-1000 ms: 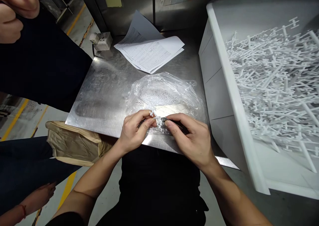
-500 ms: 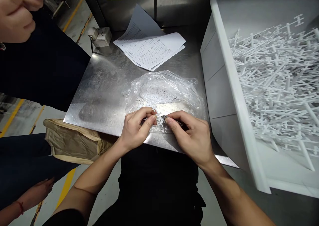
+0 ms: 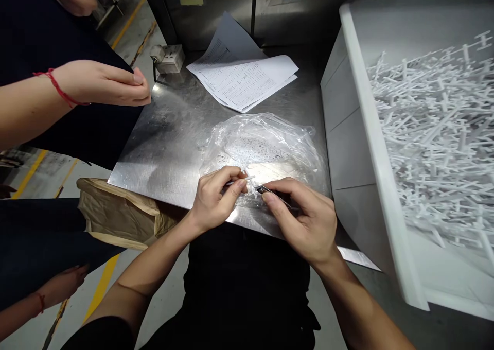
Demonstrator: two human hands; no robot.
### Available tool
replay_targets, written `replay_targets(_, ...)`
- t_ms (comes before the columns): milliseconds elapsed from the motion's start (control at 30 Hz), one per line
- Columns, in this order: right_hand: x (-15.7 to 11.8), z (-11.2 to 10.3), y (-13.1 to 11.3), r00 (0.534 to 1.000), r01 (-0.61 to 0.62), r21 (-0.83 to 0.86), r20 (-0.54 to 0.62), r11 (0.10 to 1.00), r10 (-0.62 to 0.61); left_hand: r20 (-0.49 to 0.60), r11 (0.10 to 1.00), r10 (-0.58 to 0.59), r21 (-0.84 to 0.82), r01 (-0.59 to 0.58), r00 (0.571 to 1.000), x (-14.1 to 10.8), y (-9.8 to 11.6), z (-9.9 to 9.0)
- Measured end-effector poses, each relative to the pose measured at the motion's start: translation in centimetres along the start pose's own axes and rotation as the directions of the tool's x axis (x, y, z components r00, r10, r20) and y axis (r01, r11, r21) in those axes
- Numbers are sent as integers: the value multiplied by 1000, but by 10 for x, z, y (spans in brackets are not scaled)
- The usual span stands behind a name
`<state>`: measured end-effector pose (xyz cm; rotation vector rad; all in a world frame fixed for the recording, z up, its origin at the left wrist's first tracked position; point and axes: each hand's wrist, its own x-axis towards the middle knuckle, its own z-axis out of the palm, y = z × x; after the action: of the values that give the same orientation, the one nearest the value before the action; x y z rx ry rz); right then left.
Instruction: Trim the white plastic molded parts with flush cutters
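Pinched in my left hand point(image 3: 218, 193) is a small white plastic sprue point(image 3: 250, 179) with thin cross branches. My right hand point(image 3: 303, 211) is closed around a small dark metal clipper point(image 3: 272, 191), perhaps nail clippers or snips; the palm hides much of it. The clipper's tip is right beside the sprue's branches, and I cannot tell whether they touch. Beneath both hands, a clear plastic bag point(image 3: 266, 128) lies spread on the metal table, with many tiny pieces point(image 3: 250, 146) showing in it.
On the right, a large white bin point(image 3: 360, 108) holds a heap of white sprues point(image 3: 443, 149). Printed sheets point(image 3: 243, 80) and a power socket point(image 3: 171, 59) rest on the metal table point(image 3: 154, 144). A brown paper bag point(image 3: 119, 216) stands below its left edge. Co-workers' hands point(image 3: 108, 82) are at left.
The clipper has shifted slightly and more of its handle shows. A co-worker's hand with a red bracelet now reaches over the table's left side. The whole view has moved a little.
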<state>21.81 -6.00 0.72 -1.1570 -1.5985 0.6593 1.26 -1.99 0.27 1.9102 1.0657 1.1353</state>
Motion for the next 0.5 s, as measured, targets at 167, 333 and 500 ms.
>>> replay_targets(167, -1, 0, -1, 1000, 4, -3, 22, 1000, -4, -10, 999, 20, 31, -19, 1000, -1, 0, 0)
replay_targets(333, -1, 0, -1, 999, 12, 2, 34, 1000, -12, -20, 996, 65, 60, -63, 998, 0, -2, 1)
replay_targets(500, -1, 0, -1, 999, 15, 8, 33, 1000, -15, -32, 988, 113, 111, -109, 993, 0, -1, 1)
